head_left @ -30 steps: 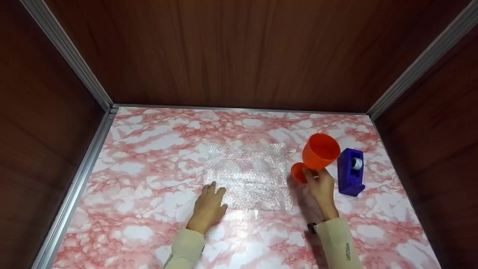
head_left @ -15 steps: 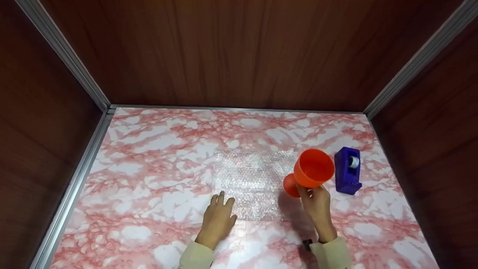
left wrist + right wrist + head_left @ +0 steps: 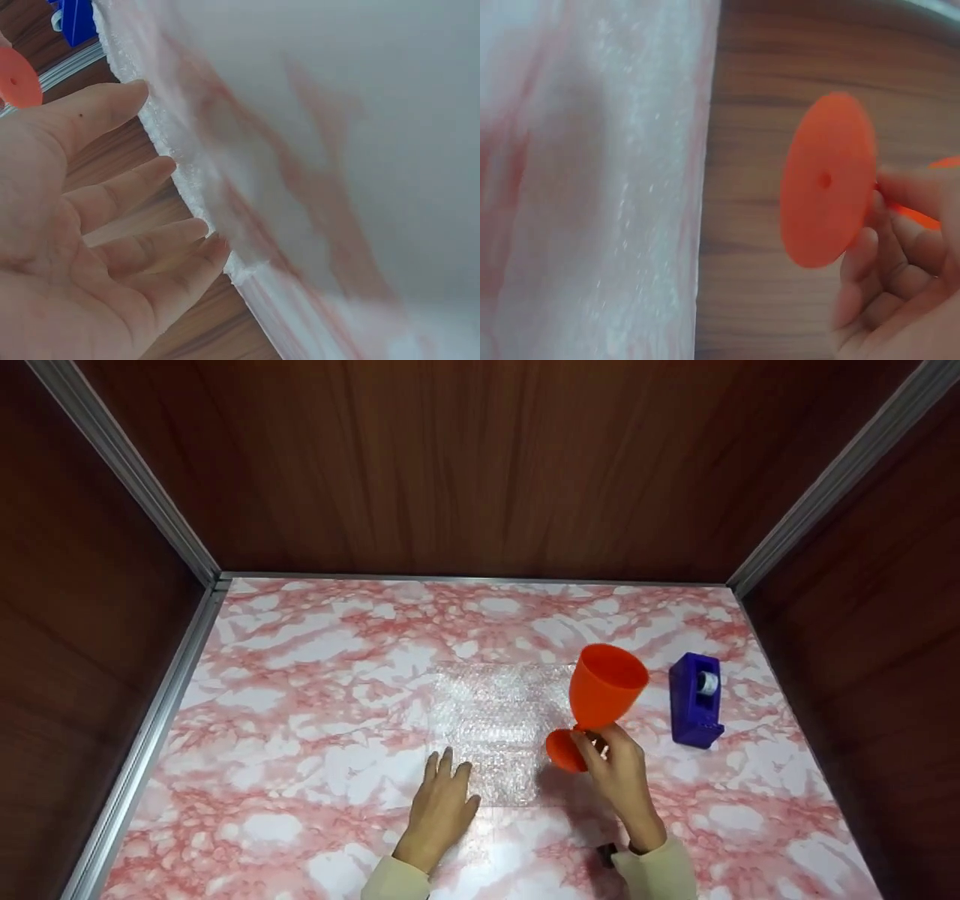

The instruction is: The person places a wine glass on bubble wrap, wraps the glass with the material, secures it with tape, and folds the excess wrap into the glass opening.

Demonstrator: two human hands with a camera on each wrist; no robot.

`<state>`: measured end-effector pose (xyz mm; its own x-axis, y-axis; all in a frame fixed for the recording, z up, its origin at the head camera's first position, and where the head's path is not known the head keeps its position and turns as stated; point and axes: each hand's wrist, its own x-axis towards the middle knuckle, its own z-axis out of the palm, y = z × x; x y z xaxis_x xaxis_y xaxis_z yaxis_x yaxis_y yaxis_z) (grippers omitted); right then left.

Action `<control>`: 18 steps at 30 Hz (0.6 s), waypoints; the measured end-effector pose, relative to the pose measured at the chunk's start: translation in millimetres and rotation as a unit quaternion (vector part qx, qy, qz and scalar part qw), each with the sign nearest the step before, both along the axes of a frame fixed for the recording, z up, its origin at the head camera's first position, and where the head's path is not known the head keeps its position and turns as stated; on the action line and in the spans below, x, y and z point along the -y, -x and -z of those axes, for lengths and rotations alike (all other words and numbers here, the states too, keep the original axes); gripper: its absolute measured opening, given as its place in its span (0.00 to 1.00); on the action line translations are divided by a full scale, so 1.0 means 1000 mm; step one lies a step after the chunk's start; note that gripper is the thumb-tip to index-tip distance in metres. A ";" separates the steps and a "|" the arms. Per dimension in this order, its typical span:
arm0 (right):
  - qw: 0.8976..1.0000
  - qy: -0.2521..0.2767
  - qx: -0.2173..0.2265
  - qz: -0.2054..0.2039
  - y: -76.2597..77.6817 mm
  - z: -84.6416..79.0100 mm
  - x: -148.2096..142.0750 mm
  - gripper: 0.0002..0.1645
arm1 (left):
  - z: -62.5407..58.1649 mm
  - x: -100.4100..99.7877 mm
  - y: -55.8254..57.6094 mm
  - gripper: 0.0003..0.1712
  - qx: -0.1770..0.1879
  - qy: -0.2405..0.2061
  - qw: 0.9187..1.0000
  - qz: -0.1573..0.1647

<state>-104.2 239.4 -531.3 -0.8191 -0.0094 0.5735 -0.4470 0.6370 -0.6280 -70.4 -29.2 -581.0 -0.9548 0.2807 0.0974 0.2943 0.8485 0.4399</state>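
My right hand (image 3: 622, 780) pinches the stem of an orange plastic goblet (image 3: 606, 690), held tilted above the right part of a bubble wrap sheet (image 3: 487, 720). The goblet's round base (image 3: 829, 180) faces the right wrist camera, with a small hole at its middle. Flat on the table, the bubble wrap is see-through and roughly square. At its lower left corner lies my left hand (image 3: 439, 814), fingers straight and spread, touching or just over the sheet. In the left wrist view the left hand's fingertips (image 3: 165, 166) are at the wrap's edge.
A purple tape dispenser (image 3: 695, 701) with a roll of clear tape stands right of the goblet. The table (image 3: 285, 750) has a red and white marbled top. Dark wood-grain panels (image 3: 465, 472) close it in at the back and both sides.
My right hand has brought the goblet left and nearer, from beside the tape dispenser to over the bubble wrap. The left hand has shifted slightly right and nearer in the head view.
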 end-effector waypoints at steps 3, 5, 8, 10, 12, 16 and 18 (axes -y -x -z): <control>0.999 0.009 0.032 -0.021 0.004 -0.004 0.008 0.06 | -0.002 0.002 -0.002 0.26 -0.011 -0.009 1.000 -0.001; 0.997 0.025 0.069 -0.039 0.007 -0.008 0.016 0.06 | -0.003 0.003 -0.003 0.25 -0.013 -0.020 1.000 -0.005; 0.987 0.058 0.137 -0.065 0.014 -0.012 0.030 0.06 | -0.003 0.006 -0.003 0.23 -0.019 -0.033 0.999 -0.009; 0.977 0.081 0.182 -0.082 0.019 -0.012 0.042 0.05 | -0.002 0.010 -0.002 0.22 -0.029 -0.043 0.999 -0.014; 0.967 0.095 0.218 -0.095 0.025 -0.010 0.054 0.05 | -0.002 0.015 -0.001 0.21 -0.038 -0.052 0.998 -0.021; 0.947 0.119 0.268 -0.129 0.034 -0.004 0.079 0.07 | -0.002 0.028 0.002 0.20 -0.043 -0.069 0.996 -0.047; 0.942 0.119 0.279 -0.145 0.037 -0.002 0.090 0.08 | -0.003 0.034 0.004 0.20 -0.042 -0.073 0.995 -0.058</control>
